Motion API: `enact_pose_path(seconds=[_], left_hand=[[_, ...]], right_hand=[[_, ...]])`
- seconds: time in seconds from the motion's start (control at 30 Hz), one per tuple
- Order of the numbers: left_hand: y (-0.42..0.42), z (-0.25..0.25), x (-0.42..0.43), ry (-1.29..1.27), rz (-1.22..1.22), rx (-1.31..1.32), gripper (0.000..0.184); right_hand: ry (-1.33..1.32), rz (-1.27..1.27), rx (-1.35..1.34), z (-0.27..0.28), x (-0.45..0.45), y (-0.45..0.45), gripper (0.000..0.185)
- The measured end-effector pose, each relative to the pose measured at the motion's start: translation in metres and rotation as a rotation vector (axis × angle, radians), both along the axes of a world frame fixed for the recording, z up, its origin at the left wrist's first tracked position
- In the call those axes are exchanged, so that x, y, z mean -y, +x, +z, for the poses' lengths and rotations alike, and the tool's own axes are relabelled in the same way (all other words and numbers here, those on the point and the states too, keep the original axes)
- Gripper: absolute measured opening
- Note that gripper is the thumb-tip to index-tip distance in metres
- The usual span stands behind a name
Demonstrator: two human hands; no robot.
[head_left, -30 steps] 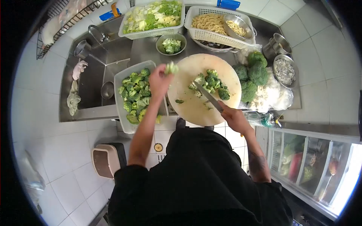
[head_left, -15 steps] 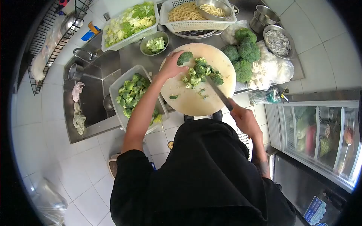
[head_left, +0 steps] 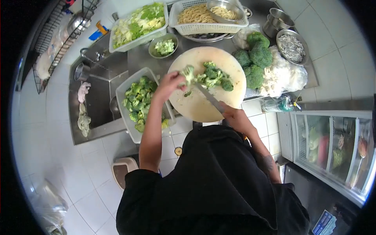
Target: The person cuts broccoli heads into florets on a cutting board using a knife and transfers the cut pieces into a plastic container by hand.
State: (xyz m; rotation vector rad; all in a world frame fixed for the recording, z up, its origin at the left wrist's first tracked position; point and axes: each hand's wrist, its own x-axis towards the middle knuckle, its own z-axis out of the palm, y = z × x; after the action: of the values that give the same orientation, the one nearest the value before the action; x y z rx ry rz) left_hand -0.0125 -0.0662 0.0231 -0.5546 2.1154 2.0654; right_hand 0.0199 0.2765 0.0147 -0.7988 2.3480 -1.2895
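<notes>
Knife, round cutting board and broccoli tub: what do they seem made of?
Knife: blade likely steel, with a grey metallic sheen; right hand covers the handle. Round cutting board: probably matte plastic, cream face, no visible grain; wood possible. Broccoli tub: apparently smooth plastic, from its cloudy, translucent walls.

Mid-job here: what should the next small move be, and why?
Probably a short stroke of the knife through the broccoli piece: the left hand holds that piece over the cutting board, and the right hand has the knife angled with its tip close by. Whether the blade touches it, I can't tell.
</notes>
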Motion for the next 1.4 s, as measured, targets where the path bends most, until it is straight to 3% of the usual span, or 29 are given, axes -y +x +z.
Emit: enact_pose_path(seconds=[0.07, 0.13, 0.2, 0.27, 0.3, 0.4, 0.5, 0.7, 1.0, 1.13, 1.23, 1.3, 1.37, 1.4], left_hand=[[0.040, -0.009, -0.024, 0.155, -0.046, 0.038, 0.033], [0.066, -0.022, -0.053, 0.138, 0.102, 0.056, 0.036], [0.083, -0.032, -0.072, 0.120, 0.238, 0.068, 0.038], [0.095, -0.039, -0.084, -0.117, 0.335, -0.012, 0.045], [0.100, -0.032, -0.090, -0.229, 0.388, -0.047, 0.043], [0.107, -0.046, -0.091, -0.224, 0.489, -0.056, 0.029], [0.113, -0.056, -0.093, -0.391, 0.453, -0.107, 0.015], [0.115, -0.054, -0.095, -0.548, 0.439, -0.254, 0.012], [0.116, -0.062, -0.090, -0.522, 0.395, -0.284, 0.012], [0.120, -0.056, -0.091, -0.566, 0.370, -0.276, 0.011], [0.125, -0.052, -0.091, -0.505, 0.383, -0.244, 0.018], [0.116, -0.046, -0.091, -0.454, 0.346, -0.188, 0.034], [0.098, -0.048, -0.093, -0.948, 0.218, -0.350, 0.055], [0.087, -0.047, -0.101, -0.953, 0.182, -0.280, 0.060]], right_hand=[[0.209, -0.087, 0.235, 0.031, 0.001, 0.005, 0.052], [0.211, -0.064, 0.223, 0.023, -0.001, 0.012, 0.052], [0.172, -0.088, 0.015, 0.023, 0.002, 0.019, 0.054], [0.174, -0.049, -0.034, 0.032, 0.003, 0.024, 0.055], [0.166, -0.023, -0.086, 0.039, 0.006, 0.024, 0.056], [0.195, 0.060, -0.106, 0.051, 0.012, 0.026, 0.057], [0.234, 0.107, -0.106, 0.053, 0.020, 0.026, 0.057], [0.332, 0.147, -0.207, 0.055, 0.026, 0.021, 0.060], [0.431, 0.191, -0.154, 0.047, 0.023, 0.023, 0.059], [0.482, 0.193, -0.103, 0.016, 0.018, 0.032, 0.059], [0.522, 0.164, -0.048, 0.027, 0.011, 0.040, 0.058], [0.283, 0.149, -0.054, 0.038, 0.000, 0.034, 0.056], [0.215, 0.094, -0.082, 0.049, -0.011, 0.034, 0.054], [0.134, 0.031, -0.120, 0.053, -0.011, 0.030, 0.052]])
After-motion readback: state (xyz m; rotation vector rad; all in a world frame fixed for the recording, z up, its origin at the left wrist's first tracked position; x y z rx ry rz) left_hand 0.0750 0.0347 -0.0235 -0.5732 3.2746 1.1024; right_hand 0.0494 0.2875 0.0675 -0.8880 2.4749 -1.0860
